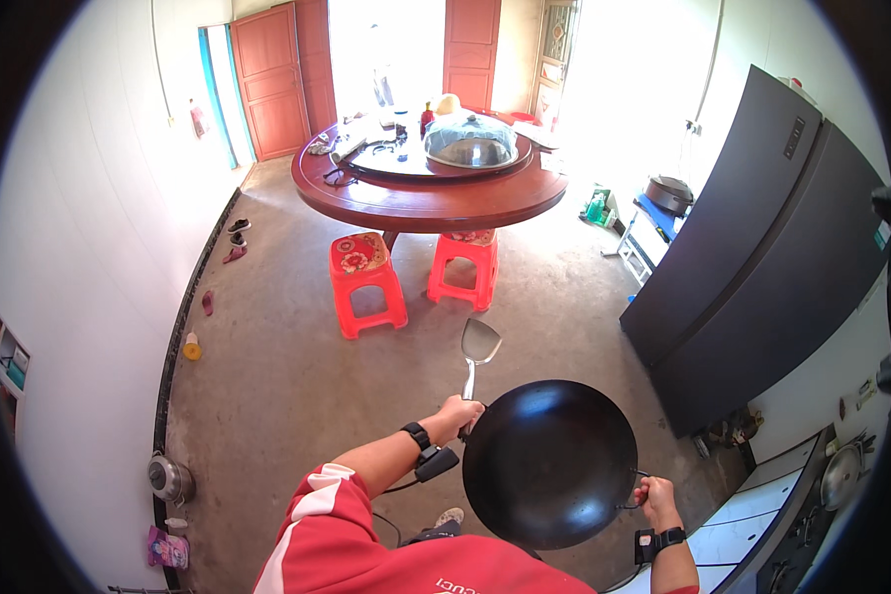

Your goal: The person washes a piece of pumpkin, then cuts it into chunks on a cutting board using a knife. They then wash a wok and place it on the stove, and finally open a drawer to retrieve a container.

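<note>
A black wok [549, 464] hangs in front of me over the floor, its dark inside facing up. My right hand [657, 499] is closed around the wire loop handle on its right side. At the wok's upper left rim, my left hand [457, 416] grips the handle of a metal wok spatula [480, 341], whose blade points away from me. That same hand is right beside the wok's other handle; whether its fingers also hold it cannot be told. Both wrists carry black straps with small devices.
Ahead stands a round red wooden table [431, 211] with a food cover [471, 141]; red plastic stools [367, 297] are before it. A dark refrigerator [750, 245] and a kitchen counter [742, 520] are on the right. A lidded pot [171, 479] sits by the left wall. A person [381, 70] is beyond the doorway.
</note>
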Action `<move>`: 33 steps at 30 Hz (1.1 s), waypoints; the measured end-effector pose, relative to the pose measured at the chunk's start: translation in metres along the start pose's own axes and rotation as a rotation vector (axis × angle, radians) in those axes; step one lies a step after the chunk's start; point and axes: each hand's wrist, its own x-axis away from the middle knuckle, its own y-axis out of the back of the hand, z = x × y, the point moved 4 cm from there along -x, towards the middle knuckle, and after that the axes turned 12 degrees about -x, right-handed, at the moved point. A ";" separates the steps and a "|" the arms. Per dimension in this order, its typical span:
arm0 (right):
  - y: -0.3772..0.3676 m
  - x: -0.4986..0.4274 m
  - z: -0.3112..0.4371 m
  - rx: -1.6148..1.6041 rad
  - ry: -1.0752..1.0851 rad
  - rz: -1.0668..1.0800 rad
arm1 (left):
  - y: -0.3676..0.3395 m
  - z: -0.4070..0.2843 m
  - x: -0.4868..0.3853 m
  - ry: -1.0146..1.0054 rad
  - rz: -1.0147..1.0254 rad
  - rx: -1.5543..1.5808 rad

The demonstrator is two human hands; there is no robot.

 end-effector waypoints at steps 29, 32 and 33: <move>-0.023 0.010 -0.007 0.011 -0.061 -0.058 | 0.025 0.014 -0.008 0.021 0.010 -0.006; -0.022 0.015 -0.007 0.000 -0.061 -0.062 | 0.024 0.013 -0.010 0.036 0.016 0.002; -0.022 0.017 -0.008 -0.005 -0.063 -0.065 | 0.023 0.012 -0.011 0.022 0.016 0.014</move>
